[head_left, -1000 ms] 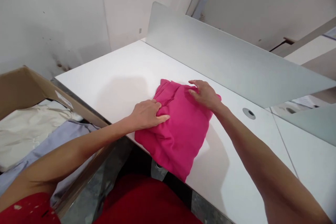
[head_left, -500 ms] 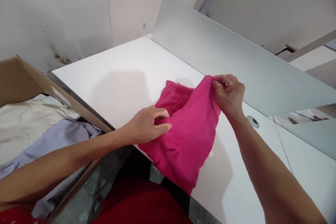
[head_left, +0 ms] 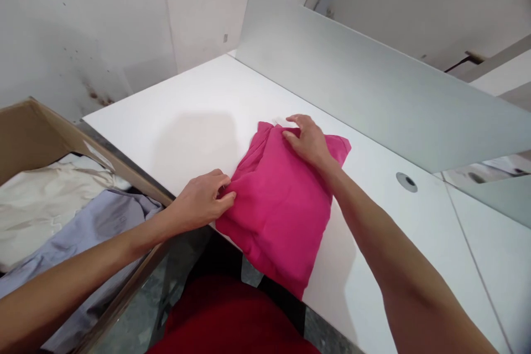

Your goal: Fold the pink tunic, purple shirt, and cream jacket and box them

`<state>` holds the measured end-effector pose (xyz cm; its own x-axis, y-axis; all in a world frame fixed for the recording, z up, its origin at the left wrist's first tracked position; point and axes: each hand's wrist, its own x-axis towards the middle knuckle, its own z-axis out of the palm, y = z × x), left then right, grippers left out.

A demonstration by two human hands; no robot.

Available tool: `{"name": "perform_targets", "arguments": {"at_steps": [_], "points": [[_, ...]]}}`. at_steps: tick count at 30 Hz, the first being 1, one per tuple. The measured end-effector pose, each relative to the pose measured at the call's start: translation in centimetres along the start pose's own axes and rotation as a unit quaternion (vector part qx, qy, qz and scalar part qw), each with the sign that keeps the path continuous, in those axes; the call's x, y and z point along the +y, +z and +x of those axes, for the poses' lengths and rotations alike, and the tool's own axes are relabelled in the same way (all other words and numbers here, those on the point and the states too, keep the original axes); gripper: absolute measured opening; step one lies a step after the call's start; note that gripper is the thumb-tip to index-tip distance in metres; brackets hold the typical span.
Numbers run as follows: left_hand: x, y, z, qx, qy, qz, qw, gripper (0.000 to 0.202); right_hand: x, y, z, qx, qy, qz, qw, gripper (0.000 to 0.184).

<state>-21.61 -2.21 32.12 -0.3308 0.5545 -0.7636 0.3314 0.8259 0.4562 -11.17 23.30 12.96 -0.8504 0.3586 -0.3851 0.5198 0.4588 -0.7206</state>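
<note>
the fold that the right hand [head_left: 309, 141] held raised half a second earlier now lies flat, and the left hand [head_left: 203, 199] has slid from the middle of the cloth [head_left: 274, 215] out to its left edge. at the bottom of the frame the person's red clothing [head_left: 224, 315] fills the foreground. just above it the pink cloth, folded to a rough rectangle, lies centre frame on the white table [head_left: 186, 116], its near corner hanging over the table's front edge. its long axis runs from that corner away toward the upper middle of the frame. the left hand, the nearer one, is closed in a pinch of thumb and fingers on the cloth's left edge, so the cloth lies to its right. the right hand rests open and palm down on the far corner, fingers spread, gripping nothing. at left a cardboard box [head_left: 25, 127] holds a grey garment [head_left: 95, 221] and a cream one [head_left: 41, 199]. further right a round grommet [head_left: 406, 181] sits in the table, and a grey panel [head_left: 352, 77] stands along the far edge.
</note>
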Motion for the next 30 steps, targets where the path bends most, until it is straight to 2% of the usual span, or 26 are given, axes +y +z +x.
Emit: {"name": "perform_targets", "arguments": {"at_steps": [2,4,7,9,12,16,19,22,24,26,28,30], "points": [[0.7,-0.1,0.0,0.053,0.043,0.063,0.996,0.020,-0.4,-2.2,-1.0,0.029,-0.019,0.016,0.999,0.046],[1.8,0.2,0.2,0.095,0.112,0.096,0.985,0.034,-1.4,-4.3,-2.4,0.030,-0.047,0.030,0.998,0.052],[3.5,1.4,1.1,0.073,0.214,0.125,0.966,0.045,-3.3,-6.3,-5.4,-0.010,-0.088,0.029,0.996,0.056],[4.1,2.5,1.8,0.045,0.252,0.149,0.955,0.049,-4.3,-6.6,-7.7,-0.039,-0.106,0.014,0.993,0.060],[3.5,4.0,2.4,0.016,0.274,0.193,0.942,0.054,-4.8,-5.5,-11.1,-0.072,-0.114,-0.020,0.991,0.066],[1.3,5.1,1.9,0.022,0.257,0.254,0.932,0.062,-4.6,-2.5,-14.3,-0.126,-0.120,-0.092,0.980,0.072],[0.3,5.4,1.4,0.029,0.244,0.286,0.926,0.066,-4.5,-0.7,-15.1,-0.138,-0.127,-0.132,0.973,0.073],[0.3,5.3,1.3,0.018,0.231,0.297,0.926,0.069,-4.4,-0.7,-14.9,-0.133,-0.139,-0.125,0.973,0.072],[0.7,4.6,1.6,-0.003,0.222,0.287,0.932,0.069,-4.1,-1.5,-14.7,-0.117,-0.151,-0.090,0.978,0.066],[1.5,3.4,2.3,-0.024,0.211,0.260,0.942,0.064,-3.3,-2.8,-14.8,-0.063,-0.146,-0.039,0.987,0.057],[2.6,2.1,3.5,-0.025,0.187,0.230,0.955,0.055,-2.2,-4.2,-15.1,0.027,-0.106,0.005,0.994,0.051],[4.0,1.0,5.3,0.000,0.136,0.211,0.968,0.046,-0.7,-5.4,-15.6,0.110,-0.029,0.036,0.993,0.052]]}}
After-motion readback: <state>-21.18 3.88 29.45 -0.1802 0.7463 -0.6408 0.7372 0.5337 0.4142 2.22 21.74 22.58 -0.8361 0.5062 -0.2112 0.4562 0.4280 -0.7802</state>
